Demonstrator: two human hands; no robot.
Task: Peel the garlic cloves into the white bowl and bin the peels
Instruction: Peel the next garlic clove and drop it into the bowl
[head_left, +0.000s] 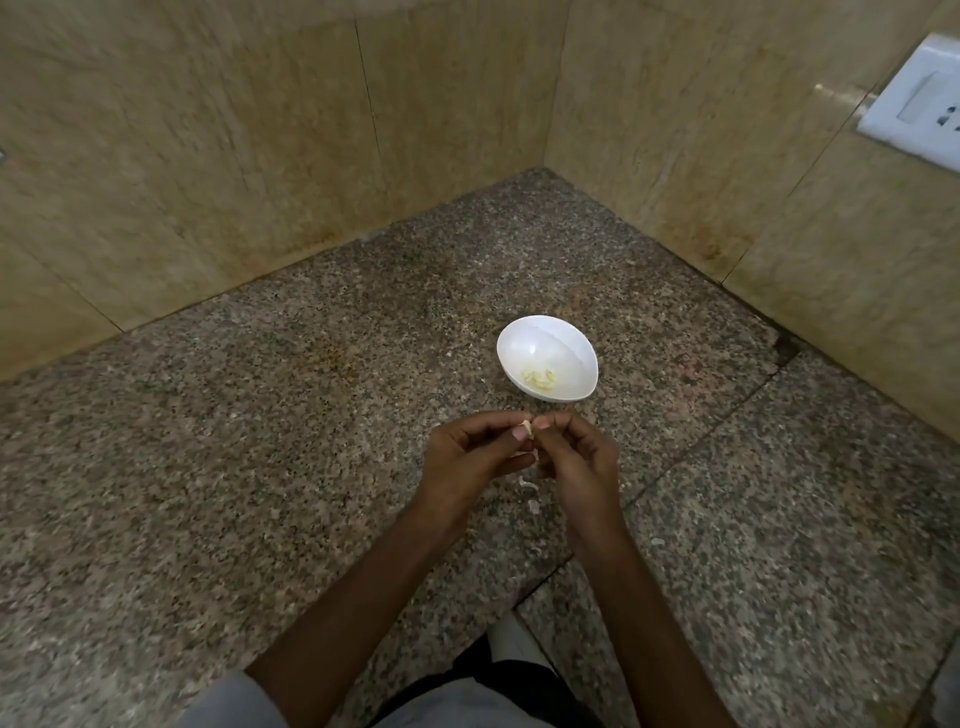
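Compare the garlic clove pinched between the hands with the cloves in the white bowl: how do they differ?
The held clove is pinched above the counter by fingers of the left hand and right hand; the bowl cloves lie loose in the white bowl. The held clove is single; the bowl cloves are several, clustered. The held clove looks whitish, the bowl cloves yellower. Both are small and pale.
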